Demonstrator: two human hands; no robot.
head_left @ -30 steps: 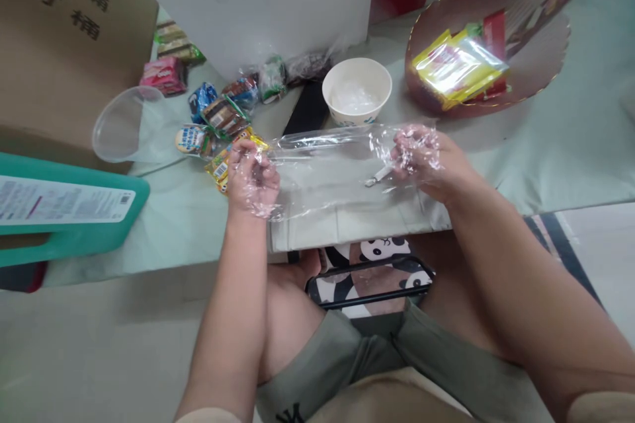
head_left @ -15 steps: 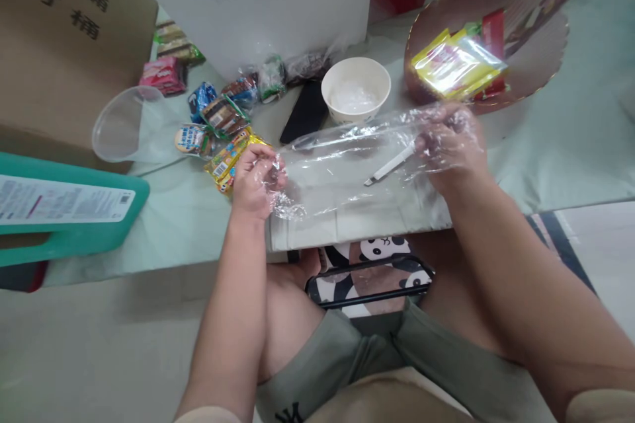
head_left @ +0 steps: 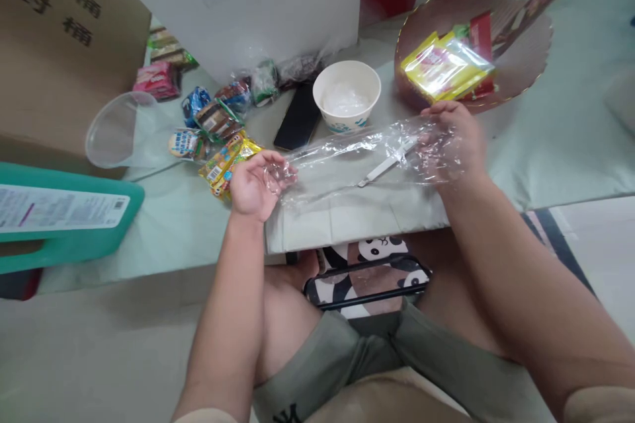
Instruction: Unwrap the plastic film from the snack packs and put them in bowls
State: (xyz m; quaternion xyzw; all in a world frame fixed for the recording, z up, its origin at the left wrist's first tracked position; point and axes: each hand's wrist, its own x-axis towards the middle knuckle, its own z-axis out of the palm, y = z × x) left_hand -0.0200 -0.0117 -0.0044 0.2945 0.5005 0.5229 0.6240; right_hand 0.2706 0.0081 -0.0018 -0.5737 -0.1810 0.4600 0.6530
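A crinkled sheet of clear plastic film (head_left: 327, 162) is stretched between my two hands above the front of the table. My left hand (head_left: 258, 186) has its palm turned up and its fingers loosely curled, with the film's left end around the fingertips. My right hand (head_left: 459, 145) grips the film's bunched right end, and folds of it cover the fingers. Through the film shows a slim white cutter knife (head_left: 384, 165), which appears to lie on the table near my right fingers. A white paper bowl (head_left: 346, 96) with something whitish inside stands just behind the film.
Wrapped snacks (head_left: 218, 119) lie at left, beside a tipped clear plastic cup (head_left: 122, 132). A black phone (head_left: 297, 120) lies left of the bowl. A pink glass bowl (head_left: 526, 59) holds yellow and red packets. A green jug (head_left: 99, 231) and a cardboard box (head_left: 64, 92) stand at left.
My left hand has loosened and turned its palm further up. The film has sagged and narrowed slightly at its left end. The view has shifted a little.
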